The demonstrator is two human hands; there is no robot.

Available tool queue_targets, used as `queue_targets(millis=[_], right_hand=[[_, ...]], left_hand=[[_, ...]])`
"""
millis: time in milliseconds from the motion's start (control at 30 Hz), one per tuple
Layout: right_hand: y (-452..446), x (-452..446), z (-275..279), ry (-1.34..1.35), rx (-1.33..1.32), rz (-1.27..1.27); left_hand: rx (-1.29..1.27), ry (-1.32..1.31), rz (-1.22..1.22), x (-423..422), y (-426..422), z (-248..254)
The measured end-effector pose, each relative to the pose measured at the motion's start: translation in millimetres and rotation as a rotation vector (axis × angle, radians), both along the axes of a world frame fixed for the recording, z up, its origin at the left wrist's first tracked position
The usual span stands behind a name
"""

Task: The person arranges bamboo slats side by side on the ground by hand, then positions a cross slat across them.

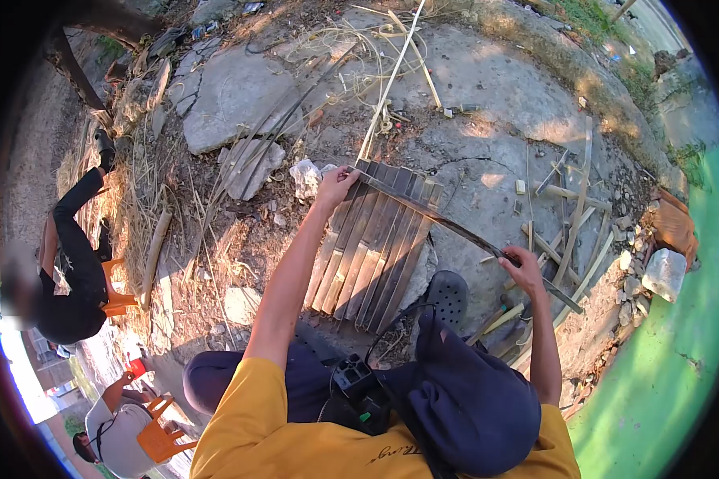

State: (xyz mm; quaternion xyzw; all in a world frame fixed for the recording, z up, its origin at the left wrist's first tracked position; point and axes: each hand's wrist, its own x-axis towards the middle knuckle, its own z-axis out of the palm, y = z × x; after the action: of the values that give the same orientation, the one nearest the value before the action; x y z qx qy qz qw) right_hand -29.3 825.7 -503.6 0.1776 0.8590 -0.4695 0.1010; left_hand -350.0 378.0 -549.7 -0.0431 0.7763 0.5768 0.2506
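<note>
A long dark wooden slat (443, 221) slants across in front of me, gripped by both hands. My left hand (338, 187) is closed on its far left end, at the top of a row of slats. My right hand (523, 270) pinches it toward the other end, and the slat runs on past the fingers. Beneath the slat lies a row of brown slats (373, 267) side by side on the ground, some paler at their lower ends. My dark clog (446, 299) stands just right of the row.
Cut strips and sticks (571, 227) lie scattered at the right, near a white block (665, 274). Pale long strips (393, 76) and curled shavings lie ahead. Broken concrete slabs (236, 100) are at upper left. Two people sit on orange chairs (118, 289) at left.
</note>
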Motion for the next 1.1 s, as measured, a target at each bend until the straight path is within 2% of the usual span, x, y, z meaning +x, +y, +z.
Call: queue_targets(millis=[167,433,500,600,800,967,1100], right_hand=[[10,-8,4,0.052,0.021,0.002],[27,-32,-2,0.022,0.107,0.046],[27,-36,0,0.020,0.110,0.048],[27,-40,4,0.009,0.078,0.033],[26,-41,-1,-0.001,0.059,0.025],[23,-41,-2,-0.013,0.085,0.017],[20,-44,1,-0.018,0.101,0.024]], left_hand=[[0.084,-0.079,0.001,3,0,7],[0.130,-0.079,0.077,5,1,0],[0.212,-0.058,0.135,7,3,1],[0.235,-0.068,0.097,7,3,5],[0.145,-0.102,-0.013,4,1,8],[0.147,-0.088,-0.023,-3,-4,-12],[0.147,-0.081,0.006,4,0,-1]])
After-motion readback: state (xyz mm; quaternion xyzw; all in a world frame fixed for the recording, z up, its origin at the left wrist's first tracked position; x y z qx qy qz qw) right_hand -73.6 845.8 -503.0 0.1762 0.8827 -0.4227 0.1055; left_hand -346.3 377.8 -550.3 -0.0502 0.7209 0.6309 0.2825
